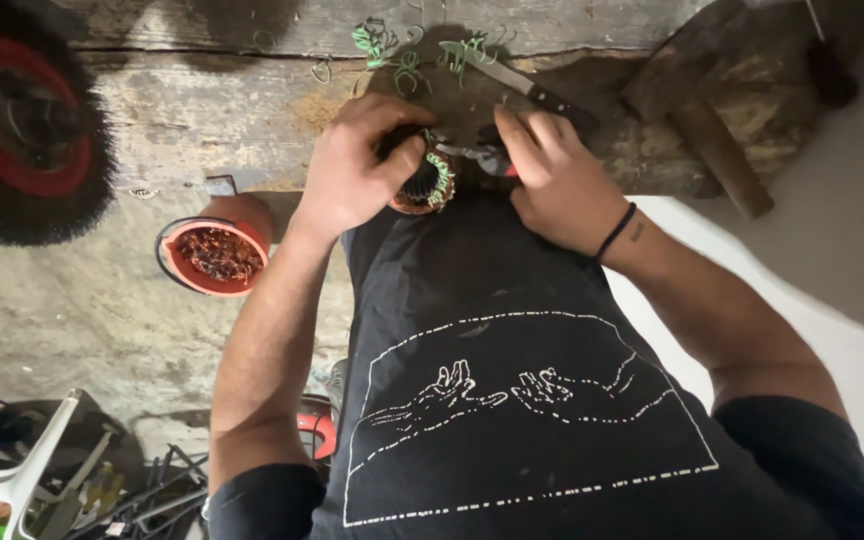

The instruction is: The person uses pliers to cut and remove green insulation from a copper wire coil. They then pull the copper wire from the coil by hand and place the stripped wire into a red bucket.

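1. Nearest to me is my own black T-shirt [512,400] with a white dotted-line drawing of 2 reaching hands. I look straight down past it to my arms.

2. On the floor to my left, close to my feet, lie a white plastic frame [22,470] and a tangle of dark tools. I cannot tell them apart.

3. Further out on the left stands a red bucket [214,255]. It holds a heap of reddish-brown stripped copper wire and looks partly full, the heap sitting below the rim.

4. My left hand [357,170] has its grip clamped around a small round motor stator [430,185], pressing it against the edge of the wooden worktop [212,110]. Copper windings and green ties still show on the stator, so I judge the stripping is only part done.

5. My right hand [552,175], with a black band at the wrist, has its grip closed on red-handled pliers [492,160], whose tip reaches the stator's top.

6. Just beyond my hands, loose green wire scraps [402,55] lie on the worktop, which I take as pieces already pulled out. A knife [522,85] with a dark handle lies among them.

7. To my right a hammer [712,130] rests on the worktop.

8. Far left, a black wire brush wheel [22,120] with a red hub.
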